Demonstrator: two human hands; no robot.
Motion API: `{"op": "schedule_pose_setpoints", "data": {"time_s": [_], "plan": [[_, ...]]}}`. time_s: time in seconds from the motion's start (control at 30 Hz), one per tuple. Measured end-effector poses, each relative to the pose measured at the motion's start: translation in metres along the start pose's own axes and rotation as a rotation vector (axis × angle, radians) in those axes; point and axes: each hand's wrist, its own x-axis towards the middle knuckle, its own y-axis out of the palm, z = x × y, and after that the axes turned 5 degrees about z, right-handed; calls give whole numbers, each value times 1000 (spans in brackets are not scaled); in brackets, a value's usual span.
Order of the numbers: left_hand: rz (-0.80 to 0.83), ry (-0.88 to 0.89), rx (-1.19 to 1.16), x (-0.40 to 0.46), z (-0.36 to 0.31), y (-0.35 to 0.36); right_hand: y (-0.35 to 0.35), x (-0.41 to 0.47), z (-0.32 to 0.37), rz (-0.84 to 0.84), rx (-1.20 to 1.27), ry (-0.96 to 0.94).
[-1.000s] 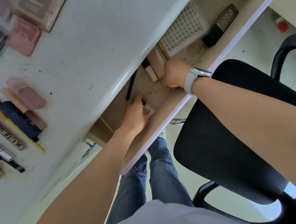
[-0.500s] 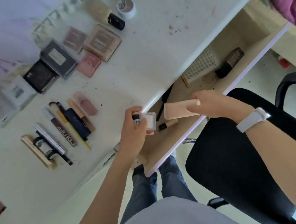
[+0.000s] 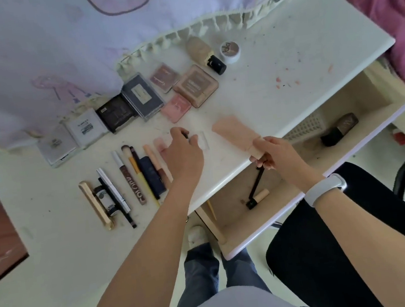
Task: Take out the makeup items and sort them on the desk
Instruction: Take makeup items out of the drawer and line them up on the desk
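Looking down from the head view: grey shirt and jeans at bottom centre, black office chair (image 3: 338, 251) lower right. Open drawer (image 3: 277, 218) right of centre holds a black pencil (image 3: 254, 185) touching a small beige tube with black cap (image 3: 257, 199); further right, a white perforated basket (image 3: 303, 127) and a dark brown box (image 3: 340, 128). Right hand (image 3: 273, 153), white band on the wrist, has fingers curled around the cap end of a peach squeeze tube (image 3: 235, 133), which stretches up-left over the white desk (image 3: 285, 47) edge. Left hand (image 3: 183, 153) is over the desk at frame centre, fingers curled on a small clear-cased compact (image 3: 201, 140); whether the compact touches the surface I cannot tell. Just left of that hand, a row of stick items: pink tube (image 3: 160, 144), navy stick (image 3: 151, 174), yellow-handled brush (image 3: 138, 172), "COLORP" gloss (image 3: 130, 183), silver pen (image 3: 113, 189), gold tube (image 3: 96, 206). Above them, a row of palettes: two white cases (image 3: 70, 137), dark brown (image 3: 116, 112), clear grey (image 3: 142, 94), pink ones (image 3: 177, 106). Upper centre: beige bottle with black cap (image 3: 202, 50) beside a small white jar (image 3: 230, 51). Lavender fringed cloth (image 3: 54, 56) covers the upper left.
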Motion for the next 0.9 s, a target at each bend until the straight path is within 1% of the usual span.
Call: {"op": "schedule_pose_setpoints", "data": {"time_s": [0.1, 0.13, 0.23, 0.3, 0.4, 0.47, 0.5, 0.57, 0.63, 0.73, 0.83, 0.9], "plan": [[5, -10, 35, 14, -5, 2, 7, 12, 5, -27, -18, 4], [7, -21, 9, 19, -5, 3, 8, 15, 7, -32, -27, 3], [24, -37, -189, 30, -11, 6, 8, 21, 12, -41, -48, -8], [22, -38, -234, 33, -16, 9, 7, 23, 15, -50, -56, -16], [-41, -4, -83, 29, -17, 14, 5, 26, 15, -67, -64, -18], [-118, 27, 38, 21, -12, 14, 5, 26, 13, -74, -66, -20], [-136, 38, 63, 16, -8, 14, 4, 27, 13, -76, -63, -23], [-111, 50, 86, 5, -2, 12, 4, 27, 12, -83, -57, -27], [-97, 55, 186, -1, 3, 10, 4, 29, 11, -86, -66, -29], [-156, 86, 361, -3, 5, 7, 3, 31, 12, -92, -82, -35], [-212, 167, 460, 0, 6, 7, 1, 33, 12, -122, -89, -56], [-237, 154, 515, 5, 8, 8, -1, 35, 12, -143, -103, -67]]}}
